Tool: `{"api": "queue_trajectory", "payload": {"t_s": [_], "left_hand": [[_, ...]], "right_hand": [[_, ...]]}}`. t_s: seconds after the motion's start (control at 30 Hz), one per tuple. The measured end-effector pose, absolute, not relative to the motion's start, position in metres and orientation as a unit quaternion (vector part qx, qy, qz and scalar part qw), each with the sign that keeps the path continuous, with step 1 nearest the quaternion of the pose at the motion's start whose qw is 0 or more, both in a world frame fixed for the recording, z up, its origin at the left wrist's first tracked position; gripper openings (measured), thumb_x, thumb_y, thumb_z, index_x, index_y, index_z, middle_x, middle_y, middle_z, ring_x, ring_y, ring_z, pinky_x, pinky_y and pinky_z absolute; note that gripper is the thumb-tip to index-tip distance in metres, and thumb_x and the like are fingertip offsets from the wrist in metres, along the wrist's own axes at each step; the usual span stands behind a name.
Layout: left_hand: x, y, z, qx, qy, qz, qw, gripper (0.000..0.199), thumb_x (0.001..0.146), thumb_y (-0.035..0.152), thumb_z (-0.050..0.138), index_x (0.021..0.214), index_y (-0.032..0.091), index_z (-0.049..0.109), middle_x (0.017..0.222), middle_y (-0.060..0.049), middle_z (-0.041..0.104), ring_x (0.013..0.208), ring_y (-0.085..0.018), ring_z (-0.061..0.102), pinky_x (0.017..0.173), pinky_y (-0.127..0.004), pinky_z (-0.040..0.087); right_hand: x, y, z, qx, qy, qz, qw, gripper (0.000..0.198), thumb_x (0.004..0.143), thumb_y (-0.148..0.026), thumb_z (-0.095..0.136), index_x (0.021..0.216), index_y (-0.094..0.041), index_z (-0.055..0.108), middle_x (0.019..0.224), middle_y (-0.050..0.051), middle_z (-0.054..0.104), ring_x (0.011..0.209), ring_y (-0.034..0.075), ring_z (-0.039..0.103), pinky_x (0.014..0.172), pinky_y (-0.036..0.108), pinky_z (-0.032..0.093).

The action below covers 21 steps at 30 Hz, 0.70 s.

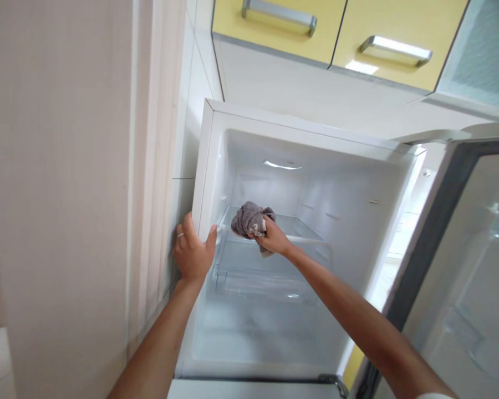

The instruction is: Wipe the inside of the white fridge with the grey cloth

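Observation:
My right hand reaches into an open white refrigerator and is closed on a bunched grey-brown cloth. The cloth is at the front of the upper glass shelf, and one end hangs below the shelf's front edge. Whether the cloth presses on the glass, I cannot tell. My left hand, with a ring on one finger, grips the left edge of the refrigerator. Its thumb is at the inner side and its fingers are around the outside.
The refrigerator door stands open at the right. Lower in the compartment is a clear shelf or drawer. Yellow cabinets with metal handles hang above. A pale door or panel and a tiled wall flank the left side.

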<state>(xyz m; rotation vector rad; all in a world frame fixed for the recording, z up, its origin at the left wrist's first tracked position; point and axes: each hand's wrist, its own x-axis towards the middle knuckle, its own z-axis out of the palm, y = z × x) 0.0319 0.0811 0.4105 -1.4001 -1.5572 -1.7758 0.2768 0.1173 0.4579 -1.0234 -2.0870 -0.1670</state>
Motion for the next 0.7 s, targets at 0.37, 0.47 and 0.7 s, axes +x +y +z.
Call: {"api": "queue_trajectory", "payload": {"t_s": [0.37, 0.47, 0.7], "left_hand": [[0.032, 0.079, 0.412, -0.503, -0.557, -0.636, 0.178, 0.074, 0.095, 0.063, 0.056, 0.144, 0.007, 0.050, 0.124, -0.025, 0.069, 0.108, -0.039, 0.071, 0.085, -0.045, 0.057], [0.032, 0.078, 0.412, -0.502, -0.555, -0.640, 0.175, 0.072, 0.096, 0.063, 0.054, 0.143, 0.009, 0.051, 0.124, -0.023, 0.070, 0.109, -0.038, 0.071, 0.083, -0.043, 0.057], [0.031, 0.077, 0.411, -0.501, -0.552, -0.641, 0.183, 0.073, 0.096, 0.064, 0.055, 0.144, 0.009, 0.051, 0.122, -0.022, 0.071, 0.107, -0.038, 0.072, 0.080, -0.042, 0.057]], "right_hand": [[0.376, 0.103, 0.453, -0.703, -0.558, -0.172, 0.406, 0.044, 0.096, -0.042, 0.057, 0.127, -0.012, 0.065, 0.129, 0.021, 0.067, 0.128, 0.035, 0.062, 0.107, 0.046, 0.051], [0.392, 0.107, 0.460, -0.738, -0.529, -0.163, 0.386, 0.045, 0.095, -0.044, 0.058, 0.128, -0.013, 0.065, 0.130, 0.022, 0.067, 0.126, 0.036, 0.063, 0.105, 0.046, 0.051], [0.403, 0.135, 0.483, -0.806, -0.486, -0.142, 0.305, 0.053, 0.095, -0.047, 0.057, 0.138, -0.016, 0.062, 0.134, 0.024, 0.064, 0.123, 0.038, 0.065, 0.101, 0.048, 0.051]]}}
